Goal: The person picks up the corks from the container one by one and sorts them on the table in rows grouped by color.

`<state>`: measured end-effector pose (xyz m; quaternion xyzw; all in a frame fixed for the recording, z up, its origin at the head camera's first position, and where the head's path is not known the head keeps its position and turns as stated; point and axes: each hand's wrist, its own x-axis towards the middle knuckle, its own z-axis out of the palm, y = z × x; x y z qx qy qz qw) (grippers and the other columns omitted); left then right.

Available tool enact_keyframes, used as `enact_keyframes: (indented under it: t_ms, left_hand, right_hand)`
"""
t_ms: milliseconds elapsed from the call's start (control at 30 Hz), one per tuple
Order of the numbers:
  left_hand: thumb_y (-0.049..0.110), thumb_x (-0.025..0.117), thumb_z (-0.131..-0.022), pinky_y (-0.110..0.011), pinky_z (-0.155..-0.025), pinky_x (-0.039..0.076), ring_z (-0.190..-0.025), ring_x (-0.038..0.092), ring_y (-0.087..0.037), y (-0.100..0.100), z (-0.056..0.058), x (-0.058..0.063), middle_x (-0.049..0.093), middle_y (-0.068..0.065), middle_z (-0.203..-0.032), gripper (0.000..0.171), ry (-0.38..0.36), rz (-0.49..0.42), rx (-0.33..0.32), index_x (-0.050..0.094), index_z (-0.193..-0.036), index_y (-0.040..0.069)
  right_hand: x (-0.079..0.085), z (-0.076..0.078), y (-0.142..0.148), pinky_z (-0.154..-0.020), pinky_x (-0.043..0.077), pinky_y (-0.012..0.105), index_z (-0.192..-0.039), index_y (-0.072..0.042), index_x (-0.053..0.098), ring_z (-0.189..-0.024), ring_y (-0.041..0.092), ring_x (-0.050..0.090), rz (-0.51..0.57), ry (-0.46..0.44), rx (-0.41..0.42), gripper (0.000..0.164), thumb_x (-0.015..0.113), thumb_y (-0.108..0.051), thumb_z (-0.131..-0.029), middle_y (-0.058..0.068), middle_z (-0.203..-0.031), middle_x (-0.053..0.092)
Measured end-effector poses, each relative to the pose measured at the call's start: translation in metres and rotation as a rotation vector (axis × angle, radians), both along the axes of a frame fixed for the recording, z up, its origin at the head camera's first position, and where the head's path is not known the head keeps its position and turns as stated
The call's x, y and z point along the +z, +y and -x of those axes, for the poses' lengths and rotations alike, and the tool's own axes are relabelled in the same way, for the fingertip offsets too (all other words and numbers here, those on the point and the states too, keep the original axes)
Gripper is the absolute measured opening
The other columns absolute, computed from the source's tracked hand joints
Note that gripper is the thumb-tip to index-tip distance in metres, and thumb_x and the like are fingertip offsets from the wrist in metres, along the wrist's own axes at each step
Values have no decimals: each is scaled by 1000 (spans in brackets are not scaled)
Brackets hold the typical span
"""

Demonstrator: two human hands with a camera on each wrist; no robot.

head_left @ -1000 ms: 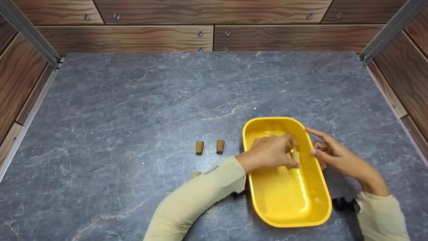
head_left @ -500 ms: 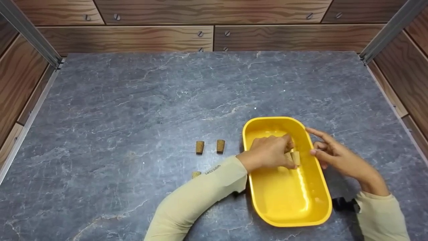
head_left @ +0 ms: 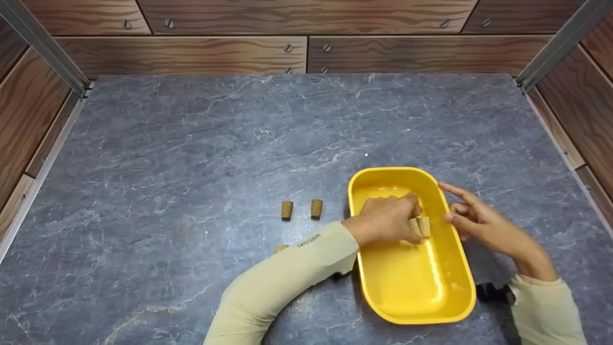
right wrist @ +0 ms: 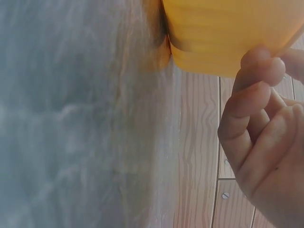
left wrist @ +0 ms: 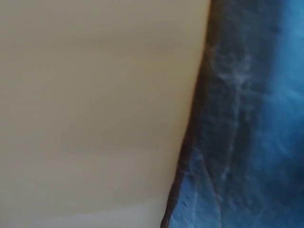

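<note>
A yellow plastic tray stands right of centre in the head view. My left hand reaches inside it, fingers curled, pinching a cork stopper. Another cork stands right beside that one; the hand partly hides the held cork. My right hand holds the tray's right rim, with the thumb on the edge and the index finger stretched along it. In the right wrist view, its other fingers bend against the tray's outer wall. A beige sleeve blocks most of the left wrist view.
Two more corks, a left one and a right one, lie on the grey marbled table left of the tray. Another cork is partly covered by the left sleeve. Wood-patterned panels border the table.
My left fingers and thumb have drawn in slightly to the left, closer around the cork, so the neighbouring cork shows more fully. The right hand and tray stay put.
</note>
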<state>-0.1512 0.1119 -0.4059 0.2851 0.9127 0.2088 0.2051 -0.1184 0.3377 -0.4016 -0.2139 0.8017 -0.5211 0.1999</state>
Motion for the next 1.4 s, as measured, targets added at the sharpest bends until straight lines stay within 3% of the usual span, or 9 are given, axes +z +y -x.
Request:
enact_keyframes:
  t_ms: [267,400,500,700,833,900,967,1067,1400]
  left_hand:
    - [45,76,-78,-28,-68,42,-83,56,-8,0,-4,-1,51,18,-103,35,106,55,-67,58,-105,33]
    - [44,76,-78,-29,-70,44,-90,60,-10,0,-5,0,52,18,-132,30,118,55,-78,61,-102,33]
    - [42,75,-79,-30,-72,45,-96,63,-13,2,-5,0,38,14,-152,26,119,64,-84,62,-99,33]
    - [37,73,-78,-32,-71,46,-100,64,-14,3,-5,0,34,12,-155,24,137,70,-95,60,-97,33]
    - [36,75,-77,-31,-77,46,-104,63,-14,1,-4,2,31,12,-156,24,88,54,-81,59,-96,33]
    - [36,76,-76,-30,-76,45,-97,62,-12,0,-4,3,47,15,-145,27,67,32,-74,59,-96,33]
    - [37,77,-76,-29,-74,43,-89,60,-8,-2,-3,5,59,17,-120,29,55,12,-64,58,-98,32]
    - [39,79,-76,-27,-69,41,-79,55,-5,-5,-2,8,55,18,-85,34,36,-17,-42,58,-103,33]
    - [33,79,-77,-17,-57,41,-66,51,-2,-33,2,38,62,13,-83,41,-3,-202,-2,62,-113,29]
  right_hand:
    - [-1,-1,-1,-56,47,30,-153,-11,17,-59,9,49,6,7,-7,58,41,-1,-101,-5,-83,61]
    - [0,-1,-1,-55,47,31,-153,-7,16,-59,9,50,-12,2,-25,58,42,-3,-101,-6,-81,60]
    - [1,-1,0,-56,47,31,-152,-4,16,-59,9,50,-28,2,-37,58,43,-4,-101,-6,-80,60]
    - [1,-1,1,-54,45,34,-152,-3,14,-58,16,48,-13,10,-26,58,42,-3,-101,-6,-79,58]
    - [-1,0,0,-54,44,34,-152,-2,13,-58,15,47,0,2,-13,58,41,-2,-102,-6,-78,57]
    - [0,0,0,-55,44,34,-152,-2,13,-58,14,47,-5,-1,-16,58,41,-3,-102,-6,-79,57]
    - [1,-1,0,-56,45,33,-152,-3,14,-59,13,48,-16,-5,-23,58,42,-4,-102,-6,-79,58]
    - [2,-2,0,-57,48,31,-153,-5,15,-60,12,51,-23,-11,-25,58,42,-4,-102,-5,-82,60]
    - [3,-1,0,-65,55,29,-153,-7,12,-71,8,62,-37,-47,-26,59,42,-8,-103,-2,-90,65]
